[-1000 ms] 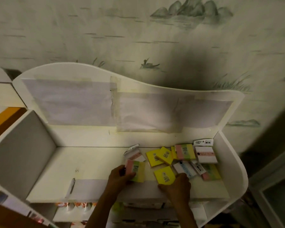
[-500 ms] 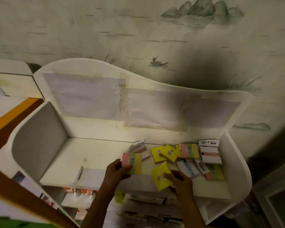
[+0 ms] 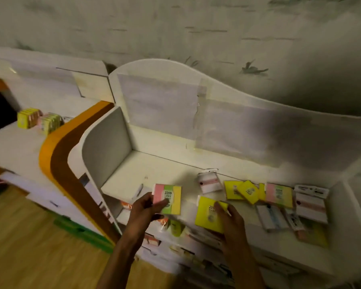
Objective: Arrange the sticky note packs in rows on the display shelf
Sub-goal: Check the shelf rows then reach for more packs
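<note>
My left hand (image 3: 143, 213) grips a pink, green and yellow striped sticky note pack (image 3: 168, 198), lifted just above the front edge of the white display shelf (image 3: 152, 167). My right hand (image 3: 230, 221) holds a plain yellow sticky note pack (image 3: 207, 215), also raised over the front edge. Several more packs lie loose at the shelf's right end: two yellow packs (image 3: 241, 190), a striped pack (image 3: 278, 193), white packs (image 3: 208, 182) and another white pack (image 3: 310, 206). The shelf's left half is bare.
A neighbouring shelf to the left carries upright rows of yellow and striped packs (image 3: 39, 119). An orange and brown curved panel (image 3: 56, 155) separates the two units. Lower tiers with small goods (image 3: 175, 228) sit below my hands. Wooden floor (image 3: 29, 247) lies bottom left.
Both hands have lifted their packs off the shelf surface. The view has swung left, bringing the neighbouring shelf and floor into sight.
</note>
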Tool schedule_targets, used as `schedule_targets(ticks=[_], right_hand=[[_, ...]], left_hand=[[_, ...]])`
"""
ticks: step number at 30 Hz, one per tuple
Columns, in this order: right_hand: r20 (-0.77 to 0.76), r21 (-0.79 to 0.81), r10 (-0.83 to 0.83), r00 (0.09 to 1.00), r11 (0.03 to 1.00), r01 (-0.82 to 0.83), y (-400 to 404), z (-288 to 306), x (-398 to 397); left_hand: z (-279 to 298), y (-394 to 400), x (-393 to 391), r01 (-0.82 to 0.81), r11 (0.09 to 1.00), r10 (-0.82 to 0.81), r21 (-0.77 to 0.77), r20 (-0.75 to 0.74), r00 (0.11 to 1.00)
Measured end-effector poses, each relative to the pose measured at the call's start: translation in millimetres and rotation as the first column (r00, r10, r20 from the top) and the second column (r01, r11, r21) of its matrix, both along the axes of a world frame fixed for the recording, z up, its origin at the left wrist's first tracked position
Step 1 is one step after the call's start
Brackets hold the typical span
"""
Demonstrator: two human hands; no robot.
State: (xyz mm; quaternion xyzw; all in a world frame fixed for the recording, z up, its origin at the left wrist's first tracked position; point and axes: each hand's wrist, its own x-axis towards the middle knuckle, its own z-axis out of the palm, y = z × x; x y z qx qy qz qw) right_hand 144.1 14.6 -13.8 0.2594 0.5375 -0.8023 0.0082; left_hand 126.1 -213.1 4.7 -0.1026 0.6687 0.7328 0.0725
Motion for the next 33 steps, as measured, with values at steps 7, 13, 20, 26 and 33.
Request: schedule_targets(ticks=[7, 13, 20, 26, 33], right_hand=[[0.011, -0.006, 0.193, 0.981, 0.981, -0.193, -68, 2, 5], [-0.02, -0.083, 0.25, 0.968, 0.964, -0.251, -140, 7, 6], [-0.025, -0.121, 0.313, 0.949, 0.942, -0.314, -257, 14, 29], [-0.061, -0.118, 0.372, 0.926, 0.919, -0.376, -384, 25, 38], [-0.152, 0.018, 0.403, 0.902, 0.914, -0.406, -503, 34, 41]], left_hand=[[6, -56, 31, -0.124, 0.992, 0.124, -0.033, -0.017, 0.992], [5, -126, 51, -0.176, 0.984, 0.175, -0.004, -0.013, 0.984], [17, -238, 78, -0.213, 0.977, 0.211, -0.008, -0.091, 0.973], [25, -370, 93, -0.291, 0.957, 0.291, 0.012, -0.091, 0.952], [24, -498, 93, -0.338, 0.941, 0.338, 0.017, -0.07, 0.938]])
